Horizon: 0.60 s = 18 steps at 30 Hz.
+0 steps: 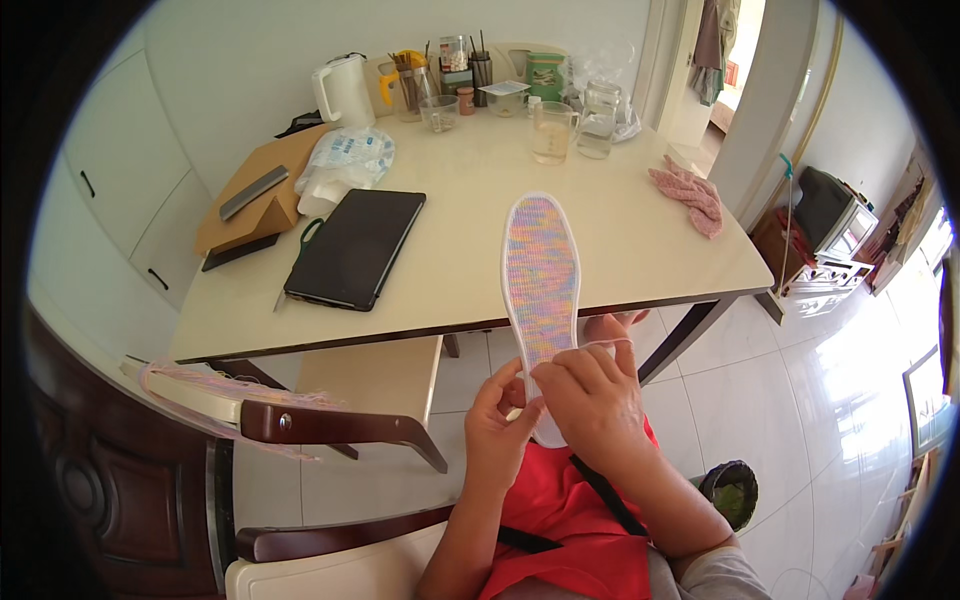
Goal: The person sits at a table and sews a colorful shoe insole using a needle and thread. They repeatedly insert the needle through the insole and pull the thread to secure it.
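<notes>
A shoe insole [541,270] covered in pink, yellow and blue stitching, with a white border, stands upright before me, its wide end up against the table behind. My left hand [501,424] grips its narrow lower part from the left, thumb near the edge. My right hand [596,390] lies across the insole's right side, fingers bent on its surface. A pale strand of yarn [604,343] runs from the insole over my raised right fingers. Whether a needle is between the right fingers cannot be seen.
The table [465,225] bears a black tablet case [356,251], a cardboard box [262,187], a white kettle [345,90], a glass measuring jug [553,135] and a pink cloth [688,196]. Loose yarn [225,382] hangs over a chair back at left. A waste bin [731,495] stands at lower right.
</notes>
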{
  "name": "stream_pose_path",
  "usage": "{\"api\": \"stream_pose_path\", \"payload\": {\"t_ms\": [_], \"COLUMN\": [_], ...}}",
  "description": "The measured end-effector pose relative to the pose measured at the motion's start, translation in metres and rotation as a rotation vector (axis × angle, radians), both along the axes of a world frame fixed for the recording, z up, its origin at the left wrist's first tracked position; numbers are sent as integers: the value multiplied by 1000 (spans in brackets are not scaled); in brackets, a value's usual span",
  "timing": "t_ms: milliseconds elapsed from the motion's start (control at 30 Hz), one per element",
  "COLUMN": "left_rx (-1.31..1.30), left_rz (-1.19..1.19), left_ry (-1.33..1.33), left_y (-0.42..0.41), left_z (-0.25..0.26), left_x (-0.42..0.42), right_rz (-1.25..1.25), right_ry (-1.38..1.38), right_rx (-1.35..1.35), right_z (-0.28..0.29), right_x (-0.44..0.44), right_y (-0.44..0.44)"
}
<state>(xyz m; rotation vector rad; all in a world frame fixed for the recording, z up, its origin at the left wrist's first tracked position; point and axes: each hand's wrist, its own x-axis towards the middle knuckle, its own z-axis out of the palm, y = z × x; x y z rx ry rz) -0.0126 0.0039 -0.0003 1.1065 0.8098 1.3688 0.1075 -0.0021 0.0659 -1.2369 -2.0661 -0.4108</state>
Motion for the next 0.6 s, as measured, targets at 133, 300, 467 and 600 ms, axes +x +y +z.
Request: {"api": "stream_pose_path", "payload": {"t_ms": [133, 300, 467, 600], "left_rx": [-40, -65, -96, -106], "left_rz": [-149, -184, -189, -178], "left_ry": [-199, -237, -251, -257], "left_y": [2, 1, 0, 0], "left_z": [10, 9, 9, 7], "left_x": [-3, -5, -6, -5], "right_rz": [84, 194, 145, 92], "right_ry": [178, 205, 108, 191], "right_rx": [100, 149, 151, 159], "right_z": [-6, -9, -5, -4], "right_x": [9, 16, 15, 16], "right_y": [2, 2, -2, -3]}}
